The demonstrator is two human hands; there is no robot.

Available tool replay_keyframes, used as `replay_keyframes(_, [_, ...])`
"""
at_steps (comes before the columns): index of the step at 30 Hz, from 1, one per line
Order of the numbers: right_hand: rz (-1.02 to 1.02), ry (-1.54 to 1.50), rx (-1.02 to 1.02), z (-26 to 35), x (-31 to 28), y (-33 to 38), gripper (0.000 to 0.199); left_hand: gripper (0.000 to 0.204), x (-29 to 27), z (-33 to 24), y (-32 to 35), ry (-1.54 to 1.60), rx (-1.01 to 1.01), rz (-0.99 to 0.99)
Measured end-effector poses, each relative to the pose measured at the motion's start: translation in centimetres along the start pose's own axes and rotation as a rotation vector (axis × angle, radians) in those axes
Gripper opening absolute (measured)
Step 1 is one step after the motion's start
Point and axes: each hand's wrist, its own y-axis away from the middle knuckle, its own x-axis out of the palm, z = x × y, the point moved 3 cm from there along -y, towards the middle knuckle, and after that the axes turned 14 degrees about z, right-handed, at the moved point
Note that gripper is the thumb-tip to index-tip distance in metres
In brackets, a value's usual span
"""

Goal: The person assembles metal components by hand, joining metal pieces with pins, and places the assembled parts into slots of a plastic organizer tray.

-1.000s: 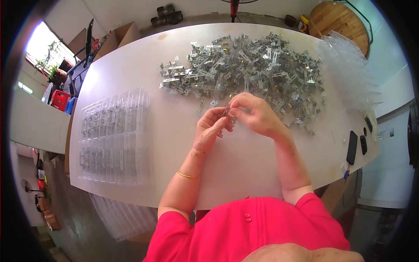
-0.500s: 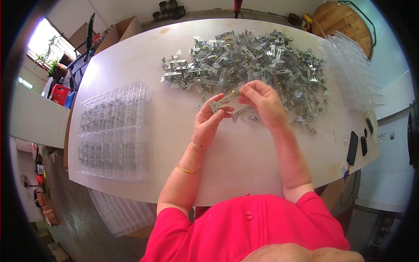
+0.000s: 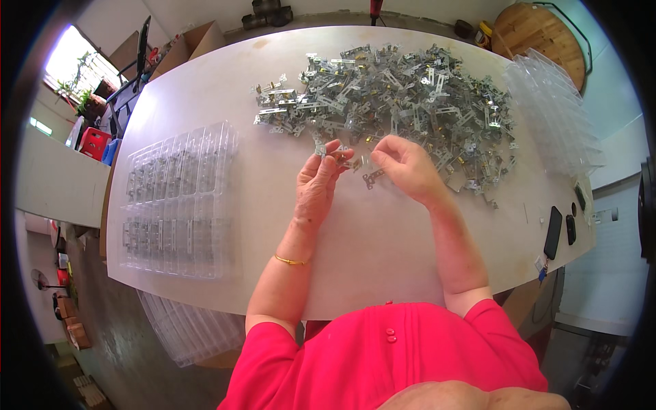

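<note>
My left hand [image 3: 316, 188] is closed on a small metal bracket [image 3: 351, 163] with a brass-coloured part at its end. A silvery metal plate end [image 3: 320, 146] also sticks up past the fingers, and I cannot tell if it is the same piece. My right hand [image 3: 408, 167] is a little to the right, thumb and fingertips pinched together; what they hold, if anything, is too small to make out. Below its fingertips a loose bracket [image 3: 373, 178] lies on the table. Just beyond both hands spreads a large heap of metal brackets [image 3: 410, 92].
On the left of the white table [image 3: 273, 219] lies a clear plastic tray [image 3: 229, 178] with rows of brackets in its compartments. Stacked clear trays [image 3: 553, 116] stand at the right. A black phone [image 3: 553, 232] with keys lies near the right edge. More trays [image 3: 188, 328] sit below the left edge.
My hands have drawn apart. The left one has turned and shifted slightly left with the bracket, whose end has left the right hand's fingers. My right hand has dropped slightly.
</note>
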Motion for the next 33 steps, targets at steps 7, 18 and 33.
replay_keyframes(7, [-0.048, -0.062, -0.055, 2.6, 1.1, 1.0, 0.013, 0.029, 0.8, 0.1, 0.0, 0.085, -0.047, 0.110])
replay_keyframes(18, [-0.017, 0.172, -0.048, 3.1, 1.7, 1.4, 0.011, 0.015, 1.2, 0.2, 0.3, 0.051, -0.163, 0.065])
replay_keyframes(33, [-0.078, 0.310, -0.093, 3.3, 1.5, 1.5, 0.013, 0.014, 1.3, -0.2, 0.4, -0.135, -0.182, -0.013])
